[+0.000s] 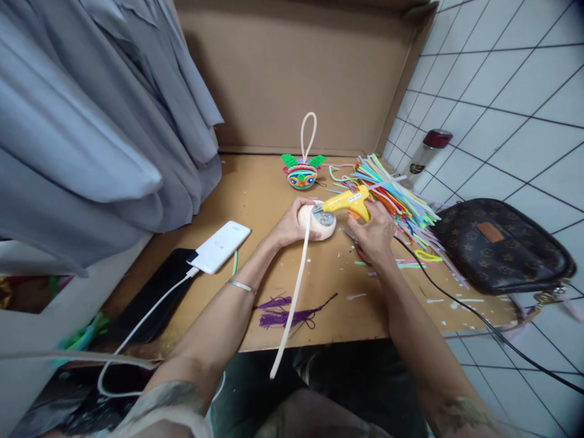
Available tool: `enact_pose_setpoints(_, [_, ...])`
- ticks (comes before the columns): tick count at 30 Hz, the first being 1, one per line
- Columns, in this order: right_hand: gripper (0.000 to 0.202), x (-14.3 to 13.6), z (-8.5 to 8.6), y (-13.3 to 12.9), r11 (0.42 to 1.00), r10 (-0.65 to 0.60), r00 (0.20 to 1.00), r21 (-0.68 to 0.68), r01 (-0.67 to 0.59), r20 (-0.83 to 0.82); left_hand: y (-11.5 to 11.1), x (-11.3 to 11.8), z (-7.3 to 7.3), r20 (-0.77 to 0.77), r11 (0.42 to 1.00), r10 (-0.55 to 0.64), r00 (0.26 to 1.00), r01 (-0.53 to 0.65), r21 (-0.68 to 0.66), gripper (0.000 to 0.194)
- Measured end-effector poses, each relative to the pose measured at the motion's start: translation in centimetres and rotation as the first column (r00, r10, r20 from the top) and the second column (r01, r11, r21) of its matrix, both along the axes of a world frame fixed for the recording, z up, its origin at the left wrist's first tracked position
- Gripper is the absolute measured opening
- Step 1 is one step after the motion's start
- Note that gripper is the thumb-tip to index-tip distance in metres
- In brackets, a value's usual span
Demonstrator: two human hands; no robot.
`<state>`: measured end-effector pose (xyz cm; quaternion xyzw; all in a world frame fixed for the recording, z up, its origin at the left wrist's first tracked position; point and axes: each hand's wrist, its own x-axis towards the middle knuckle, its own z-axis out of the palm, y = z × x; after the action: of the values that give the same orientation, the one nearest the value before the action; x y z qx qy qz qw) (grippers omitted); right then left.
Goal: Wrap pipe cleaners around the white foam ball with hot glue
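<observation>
My left hand grips a round cream-coloured ball with a greyish patch on its upper side. A long cream pipe cleaner runs from the ball toward me, past the table's front edge. In my right hand is a yellow hot glue gun, its nozzle at the ball's top beside the grey patch. Whether the tip touches the ball I cannot tell. Behind them stands a colourful animal-head ornament with green ears and a white loop. Purple tassels lie near the front edge.
A bundle of coloured pipe cleaners lies at right, near a glass jar and a brown patterned bag. A black cord trails right. At left are a white power bank with its cable, a black case and grey curtain.
</observation>
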<state>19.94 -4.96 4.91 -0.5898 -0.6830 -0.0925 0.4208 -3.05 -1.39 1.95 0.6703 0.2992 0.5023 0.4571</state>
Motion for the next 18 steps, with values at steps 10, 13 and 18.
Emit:
enact_pose_setpoints(10, [0.038,-0.07,0.41,-0.29,1.0,0.019,1.0,-0.018,-0.018,0.006,-0.07,0.04,0.1,-0.002,1.0,-0.002,1.0,0.002,0.009,0.086])
enact_pose_setpoints(13, [0.038,0.0,0.66,-0.44,0.999,-0.002,1.0,-0.051,0.003,0.017,-0.09,-0.01,0.14,-0.013,1.0,-0.005,1.0,0.005,0.02,0.086])
enact_pose_setpoints(18, [0.037,-0.09,0.81,-0.45,0.998,-0.029,1.0,-0.052,0.029,0.008,-0.01,-0.12,0.01,-0.026,1.0,-0.001,1.0,0.002,0.028,0.085])
